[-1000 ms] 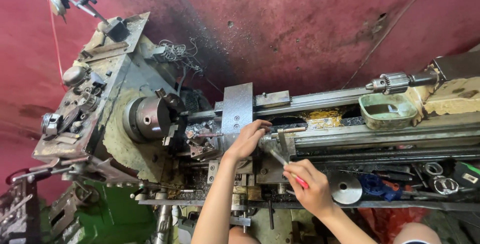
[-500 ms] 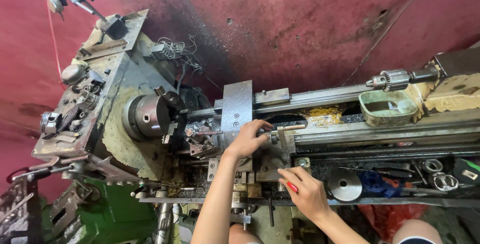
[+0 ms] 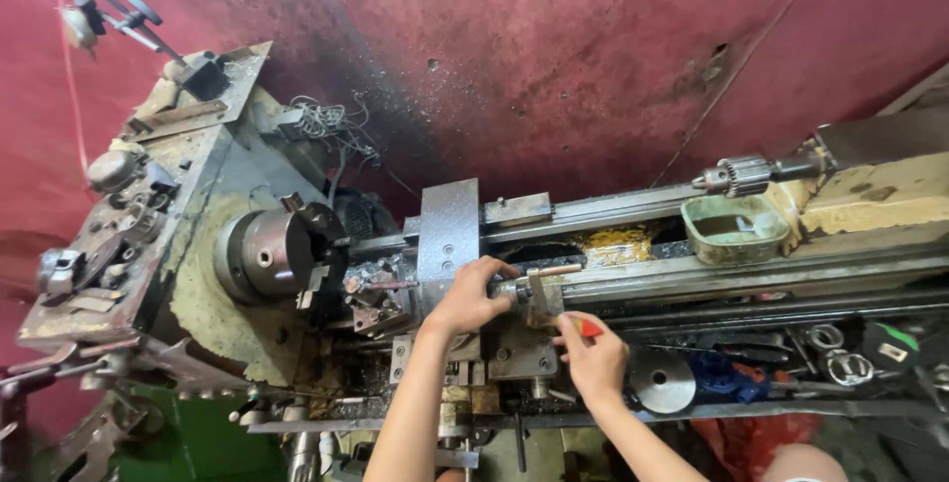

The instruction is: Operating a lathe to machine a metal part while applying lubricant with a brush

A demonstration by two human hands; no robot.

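1. Left hand (image 3: 467,296): closed round the small crank handle (image 3: 529,289) on the lathe carriage, fingers curled over its top. The grey upright plate (image 3: 448,237) stands just beyond the knuckles; the tool post (image 3: 374,289) with its cutter lies just to the left of the thumb side.
2. Right hand (image 3: 593,358): narrow, pinched on a red-handled tool (image 3: 587,328), red tip showing above the fingers. It sits just right of and below the crank, near the left hand but not touching it.
3. Crank handle: between the two hands, at the fingertips of the left, its short bar pointing right along the bed.
4. Chuck (image 3: 272,253): well left of the left hand, past the tool post. Whether it turns cannot be told.
5. Green tray (image 3: 736,230) and drill chuck (image 3: 736,175): well right of the right hand, on the bed and tailstock end.
6. Round steel disc (image 3: 660,380): just right of the right wrist, among rings and loose tools.
7. Handling note, as a judgement: keep the left wrist low and away from the chuck side; turn the crank in small, even amounts; hold the red-handled tool square to its seat, so that it does not slip toward the left fingers.
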